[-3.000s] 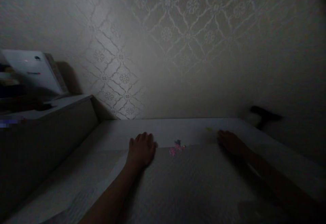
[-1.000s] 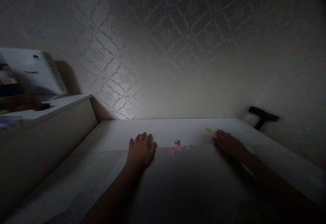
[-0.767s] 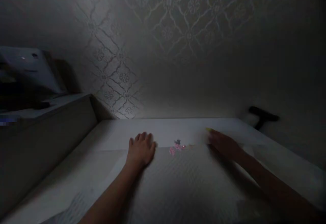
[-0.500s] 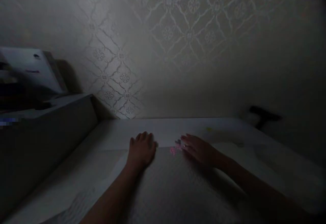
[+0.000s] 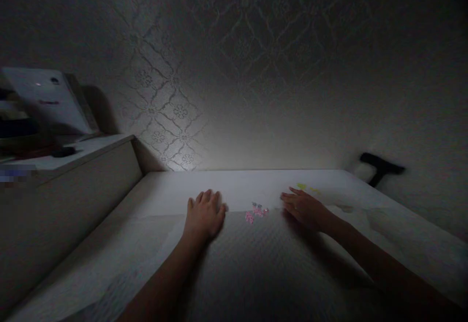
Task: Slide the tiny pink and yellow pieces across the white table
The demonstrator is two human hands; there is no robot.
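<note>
My left hand (image 5: 204,214) rests palm down at the far edge of a quilted, pale textured sheet (image 5: 241,263), its fingers apart and its thumb out to the right. To its right lies a loose cluster of tiny pink pieces (image 5: 258,211), with a few grey ones at its top; they are too small to name. My right hand (image 5: 305,210), fingers stretched towards the left, is on the far side of the sheet, away from the pink pieces. I see nothing held in it. Just beyond its knuckles are small yellow-green pieces (image 5: 302,186).
The white tabletop (image 5: 237,190) meets a patterned wall (image 5: 234,92). At the left, a raised cabinet (image 5: 91,166) carries a white box (image 5: 49,100) and a small dark object (image 5: 63,152). A black T-shaped object (image 5: 380,167) stands at the right edge. The scene is dim.
My right hand has moved right, away from the pink pieces, showing more of them and a further pink piece at their right. My left hand stays put. The wall's upper part looks darker.
</note>
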